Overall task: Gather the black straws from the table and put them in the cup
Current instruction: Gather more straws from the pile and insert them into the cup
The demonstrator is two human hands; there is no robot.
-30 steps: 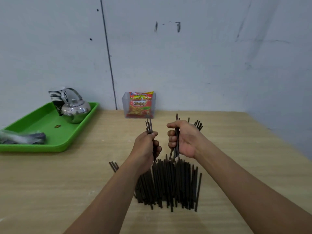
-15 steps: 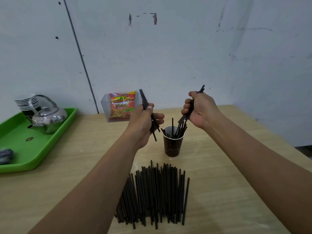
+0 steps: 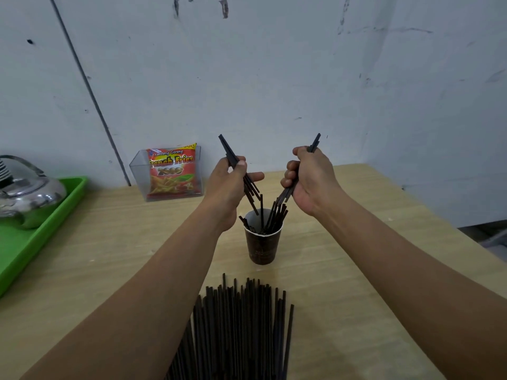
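Note:
A dark brown paper cup (image 3: 262, 247) stands upright mid-table with several black straws (image 3: 270, 218) leaning inside it. My left hand (image 3: 229, 185) grips a small bundle of black straws (image 3: 230, 152) tilted above the cup's left rim. My right hand (image 3: 309, 179) grips another bundle (image 3: 314, 143), and its lower ends reach down into the cup. A large pile of black straws (image 3: 241, 325) lies on the table in front of the cup, between my forearms.
A clear plastic holder with a red French fries packet (image 3: 171, 171) stands by the wall. A green tray (image 3: 33, 242) at the left carries a steel kettle (image 3: 24, 193). The wooden table (image 3: 115, 242) ends at the right, near the wall corner.
Both hands lifted their bundles from the pile up over the cup. Since half a second ago the right hand's straws have sunk deeper into the cup and the left bundle has neared the rim.

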